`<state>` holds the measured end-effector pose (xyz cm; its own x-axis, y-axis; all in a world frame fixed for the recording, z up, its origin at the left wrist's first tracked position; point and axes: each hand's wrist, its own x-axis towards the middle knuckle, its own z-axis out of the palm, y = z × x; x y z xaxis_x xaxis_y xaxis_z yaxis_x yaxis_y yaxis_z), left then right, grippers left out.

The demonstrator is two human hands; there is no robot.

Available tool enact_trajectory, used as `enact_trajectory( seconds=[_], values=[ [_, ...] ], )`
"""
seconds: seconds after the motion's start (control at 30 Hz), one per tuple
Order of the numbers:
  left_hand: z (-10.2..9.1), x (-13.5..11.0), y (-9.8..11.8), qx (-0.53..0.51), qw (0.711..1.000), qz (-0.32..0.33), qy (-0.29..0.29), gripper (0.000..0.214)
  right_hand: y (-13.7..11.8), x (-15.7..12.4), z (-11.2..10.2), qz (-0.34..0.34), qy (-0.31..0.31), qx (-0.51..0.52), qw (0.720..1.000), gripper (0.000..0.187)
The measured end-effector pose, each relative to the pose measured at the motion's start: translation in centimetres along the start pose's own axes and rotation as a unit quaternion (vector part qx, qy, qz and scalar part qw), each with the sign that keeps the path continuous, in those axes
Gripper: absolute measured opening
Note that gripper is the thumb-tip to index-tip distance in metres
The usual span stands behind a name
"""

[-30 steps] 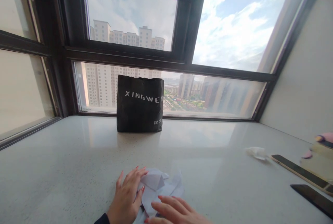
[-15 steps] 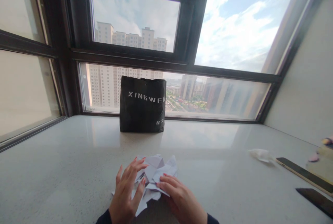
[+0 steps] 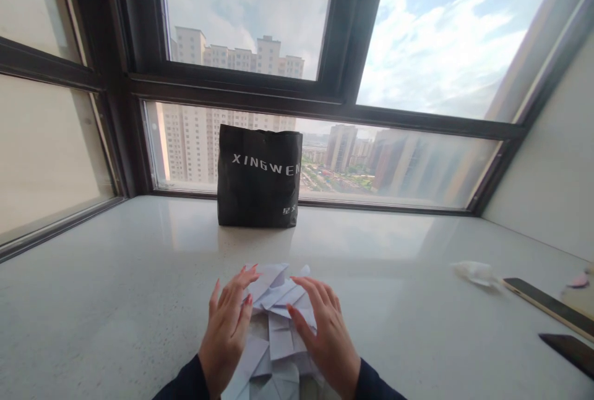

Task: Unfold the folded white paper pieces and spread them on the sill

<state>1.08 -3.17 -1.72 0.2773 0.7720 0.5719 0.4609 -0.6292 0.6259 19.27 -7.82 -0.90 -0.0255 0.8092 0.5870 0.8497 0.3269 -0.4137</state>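
A heap of white folded paper pieces (image 3: 276, 316) lies on the pale stone sill (image 3: 116, 301) right in front of me. My left hand (image 3: 228, 332) rests on its left side with fingers stretched out and apart. My right hand (image 3: 325, 332) lies on the right side of the heap, fingers spread over the top sheets. Neither hand grips a single piece that I can make out. Dark sleeves cover both wrists.
A black paper bag (image 3: 258, 177) printed XINGWEN stands upright by the window (image 3: 325, 96). At the right lie a crumpled clear wrapper (image 3: 477, 273), a gold-edged phone (image 3: 550, 307) and a dark flat object (image 3: 568, 353). A wall (image 3: 547, 165) closes the right side.
Both hands slid farther forward over the paper heap. The right hand turned palm down onto the top sheets, and the pile is now gathered between the hands.
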Motion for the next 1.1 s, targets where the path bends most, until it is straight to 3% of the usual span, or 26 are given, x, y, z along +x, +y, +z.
enact_trajectory(
  seconds=[0.1, 0.17, 0.23, 0.37, 0.43, 0.5, 0.6, 0.67, 0.77, 0.9, 1.0, 1.1],
  values=[
    [0.1, -0.4, 0.4, 0.010, 0.999, -0.020, 0.037, 0.032, 1.9, -0.4, 1.5, 0.017, -0.031, -0.064, 0.997, 0.046],
    [0.4, -0.7, 0.6, 0.006, 1.000, -0.017, 0.024, 0.031, 2.6, -0.6, 2.2, 0.011, -0.076, -0.073, 0.994, 0.046],
    [0.5, -0.9, 1.0, 0.009, 1.000, 0.018, 0.003, 0.031, 2.9, -0.6, 2.4, 0.003, -0.098, -0.063, 0.993, 0.043],
    [-0.1, -1.0, 2.2, 0.001, 0.988, 0.151, -0.036, 0.027, 2.2, -0.3, 1.9, 0.013, -0.060, -0.026, 0.998, 0.033],
    [-0.4, -1.1, 2.8, -0.009, 0.963, 0.258, -0.084, 0.020, 1.7, 0.0, 1.3, 0.031, -0.043, -0.011, 0.999, 0.026],
    [-0.1, -1.5, 3.1, 0.022, 0.917, 0.370, -0.144, 0.029, 1.3, 0.3, 0.6, 0.044, -0.037, -0.002, 0.998, 0.022],
    [0.9, -2.2, 2.7, 0.111, 0.859, 0.453, -0.211, 0.033, 1.1, 0.6, 0.1, 0.051, -0.019, -0.018, 0.998, 0.026],
    [1.4, -2.3, 2.2, 0.157, 0.851, 0.438, -0.243, 0.032, 1.4, 0.4, 0.2, 0.051, 0.002, -0.063, 0.997, 0.026],
    [1.2, -1.9, 1.7, 0.195, 0.873, 0.348, -0.280, 0.025, 2.2, -0.2, 1.3, 0.030, 0.018, -0.122, 0.992, 0.030],
    [-0.1, -0.8, 1.5, 0.185, 0.913, 0.238, -0.274, 0.017, 2.6, -1.0, 2.6, -0.016, -0.021, -0.045, 0.999, 0.033],
    [-0.5, -0.6, 1.9, 0.141, 0.931, 0.247, -0.229, 0.016, 2.1, -0.9, 2.5, 0.003, -0.022, 0.045, 0.999, 0.033],
    [-0.4, -0.9, 2.7, 0.089, 0.928, 0.314, -0.180, 0.014, 1.7, -0.4, 1.9, 0.060, 0.018, 0.116, 0.991, 0.036]
  ],
)
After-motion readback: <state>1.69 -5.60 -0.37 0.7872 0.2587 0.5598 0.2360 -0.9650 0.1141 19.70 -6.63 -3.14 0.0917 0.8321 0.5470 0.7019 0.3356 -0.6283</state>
